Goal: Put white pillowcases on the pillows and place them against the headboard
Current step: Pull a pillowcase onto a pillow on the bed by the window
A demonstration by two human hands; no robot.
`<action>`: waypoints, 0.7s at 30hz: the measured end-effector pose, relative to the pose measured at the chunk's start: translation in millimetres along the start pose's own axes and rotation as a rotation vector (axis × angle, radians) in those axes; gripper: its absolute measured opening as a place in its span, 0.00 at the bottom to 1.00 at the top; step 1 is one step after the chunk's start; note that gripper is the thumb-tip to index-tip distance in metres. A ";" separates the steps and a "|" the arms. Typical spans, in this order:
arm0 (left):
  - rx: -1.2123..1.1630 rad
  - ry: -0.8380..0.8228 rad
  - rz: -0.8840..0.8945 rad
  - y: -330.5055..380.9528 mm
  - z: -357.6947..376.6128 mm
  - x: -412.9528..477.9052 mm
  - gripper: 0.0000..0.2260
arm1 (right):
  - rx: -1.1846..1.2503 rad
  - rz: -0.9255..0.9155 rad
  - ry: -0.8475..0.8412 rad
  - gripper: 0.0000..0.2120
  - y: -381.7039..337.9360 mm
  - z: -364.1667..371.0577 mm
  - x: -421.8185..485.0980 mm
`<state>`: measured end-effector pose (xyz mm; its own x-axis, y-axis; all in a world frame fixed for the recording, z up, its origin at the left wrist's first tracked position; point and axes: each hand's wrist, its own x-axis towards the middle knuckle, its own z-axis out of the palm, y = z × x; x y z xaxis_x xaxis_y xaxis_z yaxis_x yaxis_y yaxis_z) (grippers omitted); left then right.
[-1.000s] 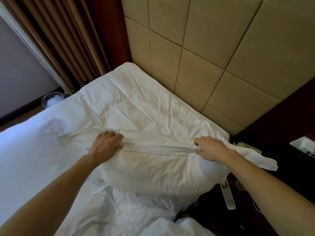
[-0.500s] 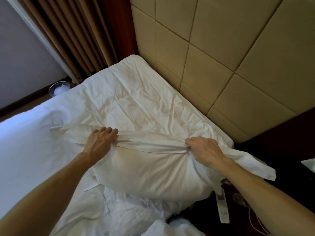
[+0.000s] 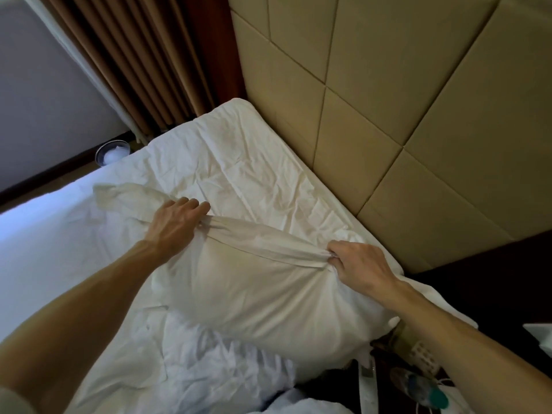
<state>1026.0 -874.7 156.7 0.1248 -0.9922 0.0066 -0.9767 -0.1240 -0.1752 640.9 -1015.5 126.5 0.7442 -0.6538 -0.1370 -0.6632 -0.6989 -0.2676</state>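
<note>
A plump pillow in a white pillowcase (image 3: 263, 294) lies on the white bed sheet (image 3: 239, 174), near the bed's right edge. My left hand (image 3: 176, 222) grips the bunched open end of the pillowcase at its left. My right hand (image 3: 358, 264) pinches the same gathered edge at its right. A loose flap of the case (image 3: 119, 195) trails left beyond my left hand. The padded beige headboard (image 3: 388, 115) rises behind the bed. More crumpled white linen (image 3: 221, 363) lies in front of the pillow.
Brown curtains (image 3: 143, 61) hang at the back left, with a round bin (image 3: 112, 152) on the floor below them. A dark bedside table (image 3: 493, 294) stands at the right, with a water bottle (image 3: 424, 386) and cables near its front.
Both hands have kept their hold on the pillowcase's gathered edge and pulled it further from me, toward the headboard. The pillow sits closer to the bed's head.
</note>
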 end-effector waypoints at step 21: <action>-0.069 0.197 0.548 142.9 -43.8 254.2 0.20 | -0.167 0.662 0.218 0.05 83.4 -76.9 -73.3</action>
<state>910.5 -1145.3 176.5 -0.4301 -0.8952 0.1170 -0.8995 0.4139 -0.1398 524.9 -1048.1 187.6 0.1600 -0.9869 -0.0220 -0.9864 -0.1590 -0.0416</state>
